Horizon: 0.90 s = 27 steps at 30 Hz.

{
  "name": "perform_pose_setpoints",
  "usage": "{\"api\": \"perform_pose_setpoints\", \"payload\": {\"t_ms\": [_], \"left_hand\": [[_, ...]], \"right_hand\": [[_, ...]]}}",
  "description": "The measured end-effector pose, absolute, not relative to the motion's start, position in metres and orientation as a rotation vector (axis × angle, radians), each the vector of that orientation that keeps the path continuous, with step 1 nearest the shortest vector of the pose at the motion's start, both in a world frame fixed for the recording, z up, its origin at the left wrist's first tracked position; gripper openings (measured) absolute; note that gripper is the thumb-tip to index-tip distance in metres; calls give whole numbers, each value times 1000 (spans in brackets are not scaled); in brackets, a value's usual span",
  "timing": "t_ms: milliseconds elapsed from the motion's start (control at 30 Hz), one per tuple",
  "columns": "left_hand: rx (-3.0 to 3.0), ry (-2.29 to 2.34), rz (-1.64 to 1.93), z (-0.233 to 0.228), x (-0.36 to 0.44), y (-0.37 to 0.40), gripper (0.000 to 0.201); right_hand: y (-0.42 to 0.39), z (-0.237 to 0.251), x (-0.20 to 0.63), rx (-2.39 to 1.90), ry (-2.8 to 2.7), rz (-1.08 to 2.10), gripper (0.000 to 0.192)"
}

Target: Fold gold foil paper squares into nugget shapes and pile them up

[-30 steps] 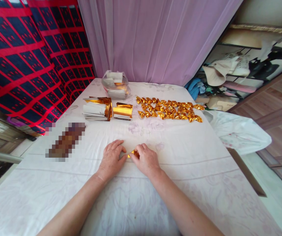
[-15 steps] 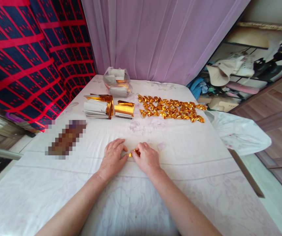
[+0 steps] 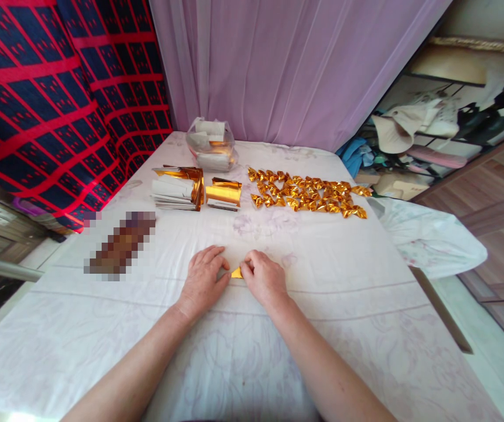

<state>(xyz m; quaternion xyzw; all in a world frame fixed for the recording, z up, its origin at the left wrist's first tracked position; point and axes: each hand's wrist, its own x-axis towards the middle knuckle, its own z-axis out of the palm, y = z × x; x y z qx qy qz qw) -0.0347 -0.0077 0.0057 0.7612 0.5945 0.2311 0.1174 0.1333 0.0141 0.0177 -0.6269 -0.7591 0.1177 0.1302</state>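
A small piece of gold foil paper (image 3: 237, 273), folded to a point, lies on the pale tablecloth between my hands. My right hand (image 3: 264, 275) has its fingers closed on the paper's right side and covers part of it. Beside the paper's left end, my left hand (image 3: 204, 276) rests on the cloth with fingers stretched out, its thumb close to the edge or touching it. Farther back on the right lie rows of folded gold foil pieces (image 3: 307, 191). Two stacks of foil paper sit left of them, a larger stack (image 3: 173, 192) and a smaller stack (image 3: 224, 192).
A clear plastic bag (image 3: 210, 143) with more paper stands at the table's back. A blurred-out patch (image 3: 122, 243) covers something at the left. Past the table's right edge are a white cloth bundle (image 3: 436, 237) and shelves with shoes and a hat (image 3: 395, 129). Curtains hang behind.
My right fingers have shifted slightly on the foil paper, and more of its gold face shows between my hands. My left hand has stayed nearly still.
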Motion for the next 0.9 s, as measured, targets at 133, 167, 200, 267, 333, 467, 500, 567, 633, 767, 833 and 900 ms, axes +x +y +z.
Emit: {"api": "perform_pose_setpoints", "payload": {"t_ms": [133, 167, 200, 267, 333, 467, 500, 567, 633, 767, 833, 900], "left_hand": [[2230, 1720, 660, 8, -34, -8, 7], [2239, 1708, 653, 9, -34, -8, 10], [2254, 1695, 649, 9, -34, -9, 14], [2286, 1674, 645, 9, -34, -9, 23], [2312, 1667, 627, 9, -34, -10, 30], [2335, 1657, 491, 9, -33, -12, 40], [2340, 1654, 449, 10, -32, -12, 43], [2353, 1640, 369, 11, -32, -11, 48], [2375, 1621, 307, 12, -32, -10, 51], [2412, 1602, 234, 13, -31, -8, 51], [2417, 1615, 219, 13, -30, -7, 49], [2414, 1634, 230, 14, -30, -7, 49]], "right_hand": [[15, 18, 132, -1852, -2228, 317, 10], [16, 17, 132, -1846, -2221, 322, 11], [16, 16, 134, -1825, -2210, 336, 11], [16, 12, 139, -1734, -2179, 383, 12], [14, 8, 148, -1591, -2131, 443, 14], [3, 1, 170, -1303, -2101, 473, 22], [-1, 1, 175, -1256, -2129, 455, 25], [-6, 0, 181, -1211, -2203, 404, 30], [-8, 1, 183, -1206, -2278, 363, 33], [-7, 5, 180, -1276, -2381, 295, 35], [-7, 6, 178, -1308, -2417, 257, 33], [-7, 7, 178, -1317, -2446, 209, 32]]}}
